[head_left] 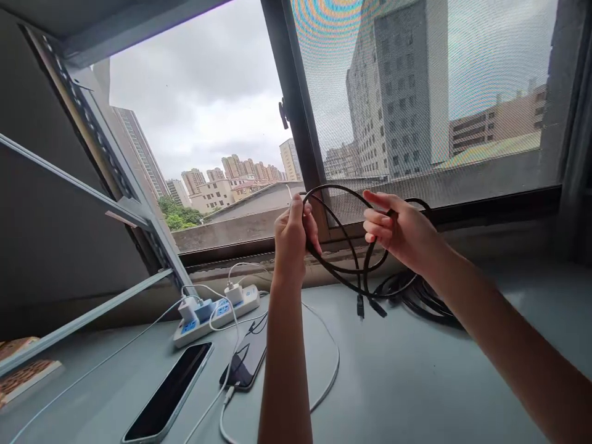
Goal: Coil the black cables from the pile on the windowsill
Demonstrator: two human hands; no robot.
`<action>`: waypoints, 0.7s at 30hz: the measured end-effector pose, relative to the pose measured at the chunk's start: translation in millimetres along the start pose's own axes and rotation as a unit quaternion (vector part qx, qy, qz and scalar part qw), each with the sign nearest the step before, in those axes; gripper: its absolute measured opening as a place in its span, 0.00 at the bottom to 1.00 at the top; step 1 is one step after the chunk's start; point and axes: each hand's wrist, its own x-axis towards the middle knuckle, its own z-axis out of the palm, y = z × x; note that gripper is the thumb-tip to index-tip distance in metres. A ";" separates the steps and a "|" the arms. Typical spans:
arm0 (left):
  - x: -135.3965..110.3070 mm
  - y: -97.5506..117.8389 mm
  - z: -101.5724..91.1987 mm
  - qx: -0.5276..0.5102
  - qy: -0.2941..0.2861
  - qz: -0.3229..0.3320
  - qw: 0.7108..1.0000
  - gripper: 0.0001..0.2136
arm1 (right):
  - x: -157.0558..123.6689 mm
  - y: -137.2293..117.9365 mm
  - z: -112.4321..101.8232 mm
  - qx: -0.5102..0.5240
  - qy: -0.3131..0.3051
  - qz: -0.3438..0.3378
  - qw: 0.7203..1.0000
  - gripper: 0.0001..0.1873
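My left hand is closed around a looped black cable, held up in front of the window. My right hand grips the same loops from the right, its index finger stretched out over them. Two black plug ends dangle below the coil, just above the grey sill. More coiled black cable lies on the sill under my right wrist.
A white power strip with white chargers sits on the grey sill at left. White cables run to two phones lying face up. A metal shelf frame stands at left. The window frame is behind.
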 end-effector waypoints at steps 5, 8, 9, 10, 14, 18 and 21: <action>7.6 -13.6 -2.6 -0.007 0.094 0.020 0.995 0.17 | -17.8 -27.6 -0.6 -0.074 -0.046 0.021 0.996 0.08; 15.0 -18.6 -13.0 -0.014 0.178 0.032 0.983 0.17 | -26.1 -43.4 -5.3 -0.111 -0.068 0.013 0.991 0.04; 17.2 -18.8 -18.4 -0.013 0.199 0.032 0.979 0.16 | -28.5 -48.2 -6.6 -0.124 -0.063 0.002 0.990 0.03; 19.0 -18.3 -24.3 -0.009 0.215 0.031 0.976 0.16 | -30.7 -52.6 -7.7 -0.140 -0.053 -0.010 0.989 0.03; 21.7 -12.6 -43.5 0.015 0.240 0.049 0.969 0.15 | -37.6 -64.5 -8.5 -0.209 -0.023 -0.052 0.976 0.09; 19.7 -8.2 -43.1 0.045 0.231 0.059 0.970 0.17 | -38.3 -66.9 -7.5 -0.237 -0.012 -0.073 0.969 0.13; 18.1 -7.3 -34.9 0.059 0.235 0.052 0.969 0.18 | -34.9 -64.7 -9.0 -0.229 0.015 -0.101 0.968 0.11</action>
